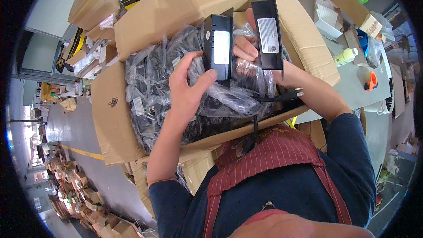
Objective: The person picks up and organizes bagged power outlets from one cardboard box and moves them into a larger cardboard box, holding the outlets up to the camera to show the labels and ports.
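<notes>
My left hand point(188, 80) grips a black rectangular device point(212, 60) with a white label and side slots, thumb on its lower edge and fingers reaching behind. Beside it, a second black labelled device point(269, 57) is held upright in my right hand point(246, 47), its fingers curled at the device's left edge and partly hidden. Crumpled clear plastic point(233, 98) hangs below both devices. A black power plug with metal prongs point(291, 95) dangles near my right forearm. Under my hands an open cardboard box point(108, 105) holds several dark items in clear bags point(150, 77).
The box flaps stand outward around my arms. On the grey table point(352, 90) to the right are a small bottle point(346, 56), an orange tape roll point(370, 80) and a white carton point(328, 15). Many cardboard boxes point(72, 185) are piled on the floor at left.
</notes>
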### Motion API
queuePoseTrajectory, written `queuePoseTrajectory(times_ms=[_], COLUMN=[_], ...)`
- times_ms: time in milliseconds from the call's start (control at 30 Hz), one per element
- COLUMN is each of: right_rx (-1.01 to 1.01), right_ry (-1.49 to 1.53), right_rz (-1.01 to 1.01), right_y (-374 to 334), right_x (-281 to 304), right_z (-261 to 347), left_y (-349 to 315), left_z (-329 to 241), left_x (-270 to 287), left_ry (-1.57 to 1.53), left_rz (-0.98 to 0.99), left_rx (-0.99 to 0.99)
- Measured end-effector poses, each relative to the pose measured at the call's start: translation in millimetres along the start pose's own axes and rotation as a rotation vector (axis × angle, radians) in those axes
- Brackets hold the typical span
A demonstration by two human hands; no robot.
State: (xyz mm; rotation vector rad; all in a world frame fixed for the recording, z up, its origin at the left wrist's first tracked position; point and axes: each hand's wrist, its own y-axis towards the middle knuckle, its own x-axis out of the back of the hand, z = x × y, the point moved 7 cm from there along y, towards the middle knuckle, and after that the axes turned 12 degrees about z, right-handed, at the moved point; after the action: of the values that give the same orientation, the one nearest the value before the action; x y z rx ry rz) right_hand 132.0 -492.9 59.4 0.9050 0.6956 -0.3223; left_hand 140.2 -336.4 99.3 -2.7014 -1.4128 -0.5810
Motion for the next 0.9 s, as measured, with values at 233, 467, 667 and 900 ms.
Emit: queuePoseTrajectory(times_ms=[233,467,667,900], right_rx=[0.010,-0.008,-0.005,-0.006], right_ry=[-0.018,-0.004,0.028,-0.017], right_rz=[-0.031,0.031,0.039,-0.003], right_y=[-0.2,0.8,0.5,1.2], right_x=[3.6,4.0,5.8,-0.8], right_z=[-0.2,0.4,-1.0,0.5], left_y=[0.4,1.8,0.4,1.0], left_z=[-0.4,-1.8,-6.8,-3.2], left_x=[-1.4,-2.4,-2.1,-1.6], left_ry=[-0.062,-0.085,-0.052,-0.038], left_rz=[0.016,0.031,0.014,0.016], left_rx=[0.032,0.025,-0.005,-0.005])
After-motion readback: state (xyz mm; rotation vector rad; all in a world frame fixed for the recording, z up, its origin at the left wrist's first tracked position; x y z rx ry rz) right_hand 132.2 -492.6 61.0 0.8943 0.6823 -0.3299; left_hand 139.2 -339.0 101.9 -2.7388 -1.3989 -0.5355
